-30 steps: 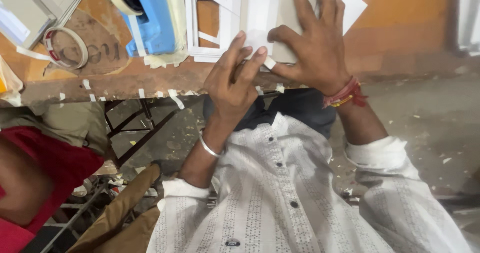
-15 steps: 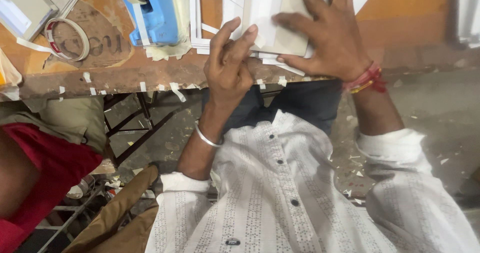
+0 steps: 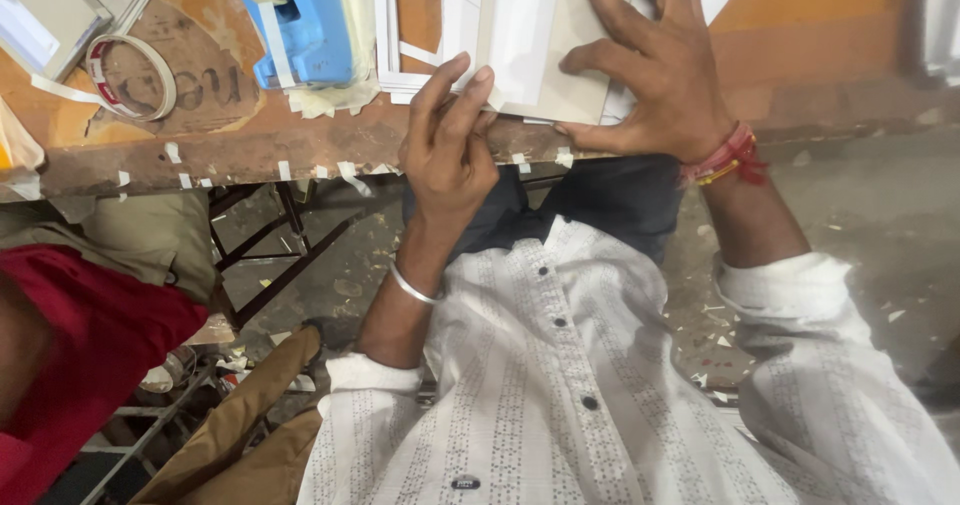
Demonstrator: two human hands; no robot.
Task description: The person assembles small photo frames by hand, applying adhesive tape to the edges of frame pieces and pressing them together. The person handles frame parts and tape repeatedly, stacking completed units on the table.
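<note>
card (image 3: 545, 50): beige, with a white panel, top centre
frames (image 3: 425, 30): white, left of the card
dispenser (image 3: 305, 25): blue, upper left
tape roll (image 3: 130, 75): cream with a red inner rim, upper left
table (image 3: 200, 145): worn orange-brown
shirt (image 3: 560, 385): white, fine grey stripes
wrist thread (image 3: 730, 155): red and yellow
bangle (image 3: 412, 287): silver
cloth (image 3: 80, 345): red, lower left

beige card frame (image 3: 545, 45): top cut by picture edge, right part under right hand (image 3: 665, 85) | blue plastic tape dispenser (image 3: 305, 20): top cut off | left hand (image 3: 447, 150): palm side hidden
</note>
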